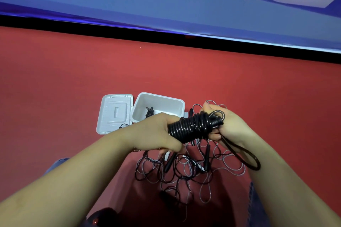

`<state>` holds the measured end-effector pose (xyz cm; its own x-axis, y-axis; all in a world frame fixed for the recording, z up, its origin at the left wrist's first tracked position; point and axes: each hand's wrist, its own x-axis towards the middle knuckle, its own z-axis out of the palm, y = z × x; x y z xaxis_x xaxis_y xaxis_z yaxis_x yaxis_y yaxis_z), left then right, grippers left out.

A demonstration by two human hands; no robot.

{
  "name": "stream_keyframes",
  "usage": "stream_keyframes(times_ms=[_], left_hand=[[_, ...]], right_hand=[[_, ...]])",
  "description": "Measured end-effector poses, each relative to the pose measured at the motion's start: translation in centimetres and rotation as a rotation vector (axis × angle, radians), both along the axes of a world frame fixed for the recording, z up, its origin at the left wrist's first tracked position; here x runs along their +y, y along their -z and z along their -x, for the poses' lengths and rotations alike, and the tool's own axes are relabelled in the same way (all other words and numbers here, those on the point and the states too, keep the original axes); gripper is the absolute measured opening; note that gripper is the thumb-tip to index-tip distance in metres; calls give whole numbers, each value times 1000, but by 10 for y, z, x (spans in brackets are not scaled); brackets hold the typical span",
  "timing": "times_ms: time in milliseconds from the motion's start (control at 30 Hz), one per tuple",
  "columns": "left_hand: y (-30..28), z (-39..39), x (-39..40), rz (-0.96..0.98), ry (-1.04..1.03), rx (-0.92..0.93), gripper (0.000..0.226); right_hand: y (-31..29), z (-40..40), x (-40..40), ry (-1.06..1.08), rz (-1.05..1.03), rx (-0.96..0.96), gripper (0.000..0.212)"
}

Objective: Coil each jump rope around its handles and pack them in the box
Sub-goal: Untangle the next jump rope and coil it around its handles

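Right now, from the head camera, my left hand [156, 132] clenches one end of the coiled jump rope [195, 127] while my right hand [227, 125] grasps the other end, its last loop [245, 155] dangling loose. The box [177, 105] sits open just behind, one coil already inside. If I slacken, I think the springy wraps could unwind, or that loop snag the tangled ropes [186, 171] below.

Open box [158, 106] mouth unobstructed from above, one coiled rope [149, 111] inside; lid [115, 113] lies beside it; tangled ropes [184, 171] cover the near floor [184, 72].
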<state>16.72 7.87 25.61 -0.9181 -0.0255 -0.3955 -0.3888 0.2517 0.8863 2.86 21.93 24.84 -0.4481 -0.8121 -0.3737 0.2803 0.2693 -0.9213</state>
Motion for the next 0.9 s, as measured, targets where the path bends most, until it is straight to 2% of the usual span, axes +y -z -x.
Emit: stream_keyframes(times_ms=[100,233,300,367,433,533,600,700,767,900], left_hand=[[-2,1,-2,-69,-82,18,25],[-1,8,-10,-242,-320,23,22],[2,10,-12,-263,-382,-1,30],[5,12,-10,-239,-408,-21,24],[10,14,-6,-107,-437,-15,23],[19,15,4,295,-471,20,17],[21,14,14,419,-496,-2,21],[23,14,21,517,-475,11,27],[18,13,15,321,-415,10,31],[-4,7,3,-432,-283,-173,29]], right_hand=[[-1,-3,-6,77,-4,-57,23],[2,-15,-9,96,36,-62,24],[2,-18,-12,135,39,-70,25],[-2,-20,-14,163,-8,-21,25],[-1,-23,-13,166,-58,173,31],[6,-31,-15,221,-95,488,42],[14,-34,-14,284,-100,514,47],[17,-31,-15,361,-66,492,28],[14,-28,-14,371,-36,480,20],[7,-25,-14,230,17,285,18]])
